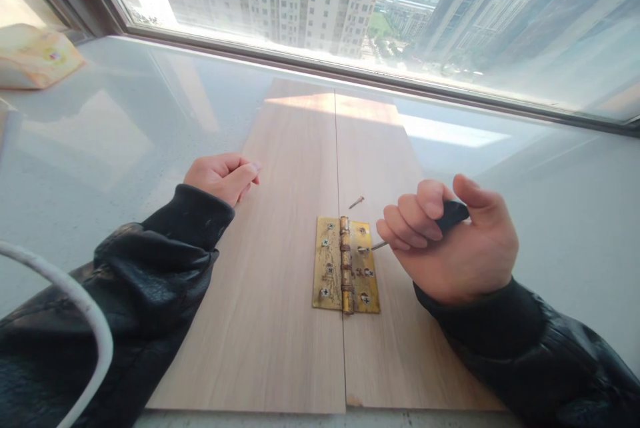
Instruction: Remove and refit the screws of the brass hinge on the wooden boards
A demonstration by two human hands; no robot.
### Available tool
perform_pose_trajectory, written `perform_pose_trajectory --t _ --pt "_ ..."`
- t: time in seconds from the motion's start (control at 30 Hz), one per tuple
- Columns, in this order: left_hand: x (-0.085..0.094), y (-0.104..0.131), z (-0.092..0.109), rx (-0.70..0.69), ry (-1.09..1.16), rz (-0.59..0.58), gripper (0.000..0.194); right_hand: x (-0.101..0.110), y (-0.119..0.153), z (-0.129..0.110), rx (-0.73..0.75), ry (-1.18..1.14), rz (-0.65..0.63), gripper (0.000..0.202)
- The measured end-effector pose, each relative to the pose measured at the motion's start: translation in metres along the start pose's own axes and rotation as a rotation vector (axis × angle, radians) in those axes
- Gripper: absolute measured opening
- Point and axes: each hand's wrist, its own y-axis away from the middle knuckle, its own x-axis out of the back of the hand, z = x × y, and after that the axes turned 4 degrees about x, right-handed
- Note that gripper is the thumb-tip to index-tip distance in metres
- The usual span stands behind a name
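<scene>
A brass hinge [346,267] lies across the seam between two wooden boards, the left board [270,295] and the right board [385,341]. Cross-head screws sit in both leaves. My right hand [453,241] is wrapped round the dark handle of a screwdriver [453,215], whose shaft reaches left to the hinge's right leaf, beside a screw [363,251] there. One loose screw [357,202] rests on the right board just above the hinge. Over the left board's edge, my left hand [225,176] is closed, fingers curled together; anything inside them is hidden.
The boards rest on a pale, glossy sill [125,121] below a window with a dark frame [350,75]. A yellowish packet [37,58] lies at the back left. A white cable [97,321] curves over my left sleeve at the lower left.
</scene>
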Motion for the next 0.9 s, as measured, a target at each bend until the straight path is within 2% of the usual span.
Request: perform_pose_trajectory --t 0.13,0.37,0.67,0.77,0.9 --pt "-0.001 0.001 0.000 -0.004 0.017 0.005 0.027 -0.002 0.009 0.007 0.093 -0.047 0.004 0.035" --pt "0.002 0.003 0.004 0.010 0.001 -0.020 0.026 -0.004 0.008 0.010 0.109 -0.105 -0.051 0.032" --pt "0.000 0.001 0.002 0.016 0.006 0.002 0.027 0.007 0.009 0.017 0.182 -0.144 -0.148 0.033" --pt "0.001 0.000 0.001 0.024 -0.017 -0.019 0.027 0.007 0.008 0.018 0.202 -0.158 -0.096 0.027" --pt "0.000 0.001 0.001 0.007 0.006 -0.004 0.027 0.002 0.011 0.018 0.228 -0.185 0.029 0.006"
